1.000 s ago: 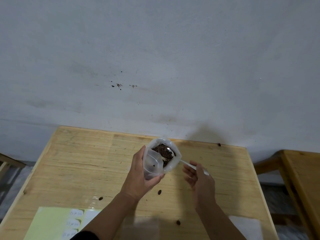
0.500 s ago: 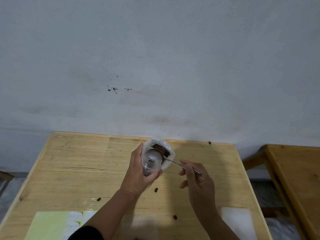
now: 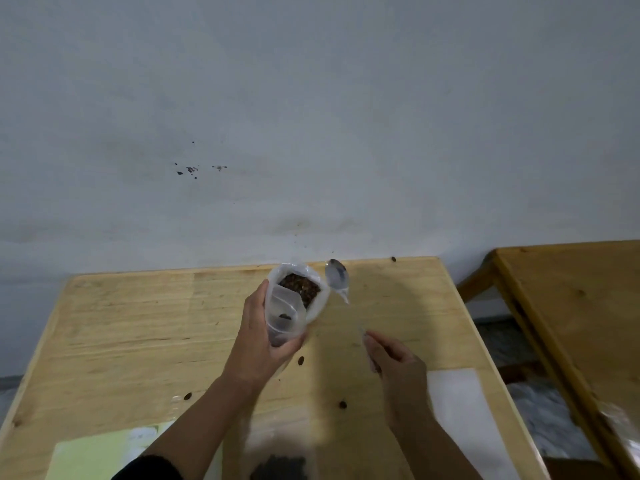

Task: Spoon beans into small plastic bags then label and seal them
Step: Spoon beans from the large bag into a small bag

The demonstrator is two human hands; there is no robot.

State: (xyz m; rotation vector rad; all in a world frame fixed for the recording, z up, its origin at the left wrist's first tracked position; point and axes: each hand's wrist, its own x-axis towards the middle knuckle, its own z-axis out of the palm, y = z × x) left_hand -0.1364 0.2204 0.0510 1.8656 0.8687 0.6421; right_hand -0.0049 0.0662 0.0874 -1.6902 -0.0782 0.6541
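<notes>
My left hand grips a small clear plastic bag held open, with a few dark beans at its bottom. Right behind it stands a larger white bag of brown beans, pressed against the small bag. My right hand pinches the handle of a metal spoon. The spoon's bowl is raised just right of the bean bag's mouth and looks empty; its handle is blurred by motion.
The wooden table carries loose beans, a pale green label sheet at the front left, a white sheet at the right and a bag with dark beans at the front edge. A second wooden table stands at the right.
The spoon has come out of the bags and now points up beside the bean bag. My right hand has drawn back toward me and to the right. The left hand keeps its grip.
</notes>
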